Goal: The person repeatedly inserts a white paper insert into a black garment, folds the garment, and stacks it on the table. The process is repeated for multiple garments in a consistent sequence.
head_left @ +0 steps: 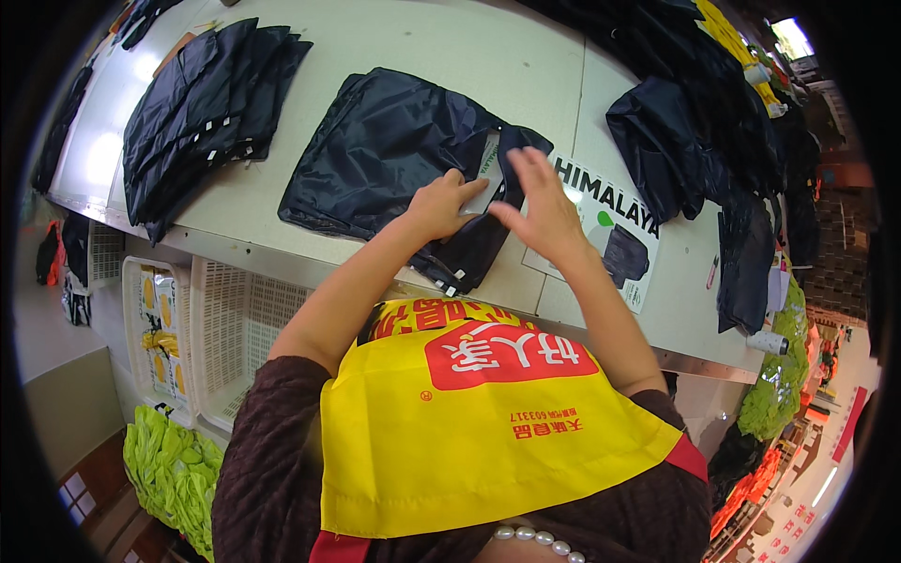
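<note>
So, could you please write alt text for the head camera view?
A person's left hand rests on dark, folded fabric on a pale table, their right hand at its right edge. Dark pieces lie overlapping to the left, a printed sheet to the right.

Shiny navy folded fabric (385, 141) flat on pale smooth worktable (441, 42). Bare left hand (437, 205) at small white printed panel (491, 158); bare right hand (546, 211), fingers spread, over fabric's right side. Layered navy fabric pieces (211, 113), left.
</note>
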`<state>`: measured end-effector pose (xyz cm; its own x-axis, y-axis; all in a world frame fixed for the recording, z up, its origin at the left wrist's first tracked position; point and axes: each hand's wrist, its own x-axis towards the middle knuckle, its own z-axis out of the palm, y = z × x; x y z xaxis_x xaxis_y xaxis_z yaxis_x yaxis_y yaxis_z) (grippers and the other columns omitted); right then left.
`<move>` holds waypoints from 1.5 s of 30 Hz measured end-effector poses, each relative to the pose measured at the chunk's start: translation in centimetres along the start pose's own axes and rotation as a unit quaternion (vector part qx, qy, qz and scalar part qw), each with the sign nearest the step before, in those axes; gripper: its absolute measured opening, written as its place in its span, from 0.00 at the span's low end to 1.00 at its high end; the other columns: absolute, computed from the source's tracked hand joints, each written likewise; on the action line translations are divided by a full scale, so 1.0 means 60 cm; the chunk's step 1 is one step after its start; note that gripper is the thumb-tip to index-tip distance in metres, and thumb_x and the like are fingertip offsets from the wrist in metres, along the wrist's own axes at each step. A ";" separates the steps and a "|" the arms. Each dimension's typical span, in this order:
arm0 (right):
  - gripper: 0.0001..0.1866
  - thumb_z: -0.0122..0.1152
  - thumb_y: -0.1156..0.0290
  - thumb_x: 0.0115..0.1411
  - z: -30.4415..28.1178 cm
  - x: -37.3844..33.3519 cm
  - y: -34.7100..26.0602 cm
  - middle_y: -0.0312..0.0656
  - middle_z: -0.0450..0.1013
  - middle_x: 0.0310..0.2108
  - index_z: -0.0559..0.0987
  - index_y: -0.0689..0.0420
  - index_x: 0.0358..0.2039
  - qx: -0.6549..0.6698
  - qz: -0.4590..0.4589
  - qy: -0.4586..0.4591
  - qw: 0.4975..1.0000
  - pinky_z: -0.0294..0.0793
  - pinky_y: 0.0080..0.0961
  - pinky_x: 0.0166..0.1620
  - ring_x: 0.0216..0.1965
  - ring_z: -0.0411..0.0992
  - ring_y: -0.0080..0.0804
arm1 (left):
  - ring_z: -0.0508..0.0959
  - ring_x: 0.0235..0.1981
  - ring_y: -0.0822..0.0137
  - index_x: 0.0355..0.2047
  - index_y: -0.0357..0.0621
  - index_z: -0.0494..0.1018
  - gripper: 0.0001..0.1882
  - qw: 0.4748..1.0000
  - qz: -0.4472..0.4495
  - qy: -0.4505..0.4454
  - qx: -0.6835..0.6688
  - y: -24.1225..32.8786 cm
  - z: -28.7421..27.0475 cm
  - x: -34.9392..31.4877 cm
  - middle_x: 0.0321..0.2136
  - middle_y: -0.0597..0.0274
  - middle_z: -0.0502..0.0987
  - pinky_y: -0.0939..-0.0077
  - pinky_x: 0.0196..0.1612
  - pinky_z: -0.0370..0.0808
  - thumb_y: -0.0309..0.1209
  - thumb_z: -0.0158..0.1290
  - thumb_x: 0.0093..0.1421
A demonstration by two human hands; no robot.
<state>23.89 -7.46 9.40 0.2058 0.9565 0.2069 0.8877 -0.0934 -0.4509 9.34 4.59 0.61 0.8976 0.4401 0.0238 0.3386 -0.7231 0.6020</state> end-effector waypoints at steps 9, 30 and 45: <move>0.24 0.63 0.63 0.49 0.171 -0.014 0.173 0.43 0.71 0.25 0.71 0.66 0.41 0.429 0.399 0.054 0.809 0.66 0.23 0.26 0.23 0.67 0.27 | 0.58 0.57 0.47 0.29 0.36 0.76 0.14 0.999 0.012 0.000 -0.047 0.014 -0.026 -0.150 0.53 0.45 0.64 0.59 0.58 0.56 0.37 0.53 0.54; 0.26 0.55 0.63 0.56 -0.062 0.006 -0.005 0.46 0.65 0.53 0.65 0.59 0.54 0.753 0.135 -0.152 0.625 0.67 0.31 0.52 0.53 0.66 0.36 | 0.76 0.30 0.66 0.32 0.35 0.75 0.10 0.590 -0.237 0.317 -0.704 0.021 -0.258 -0.206 0.27 0.58 0.76 0.70 0.35 0.75 0.23 0.53 0.48; 0.40 0.65 0.66 0.46 -0.115 -0.322 0.282 0.54 0.47 0.63 0.57 0.62 0.58 -0.158 0.200 -0.276 0.927 0.54 0.33 0.61 0.63 0.47 0.48 | 0.64 0.53 0.50 0.50 0.29 0.59 0.27 0.430 -0.129 0.603 -0.660 -0.402 -0.498 -0.175 0.48 0.45 0.65 0.55 0.54 0.66 0.34 0.51 0.56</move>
<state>37.76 -29.44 3.75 0.3792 0.8156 -0.4371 0.8805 -0.4633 -0.1007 -16.67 33.30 9.69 -0.1897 0.9461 -0.2626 -0.7857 0.0141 0.6185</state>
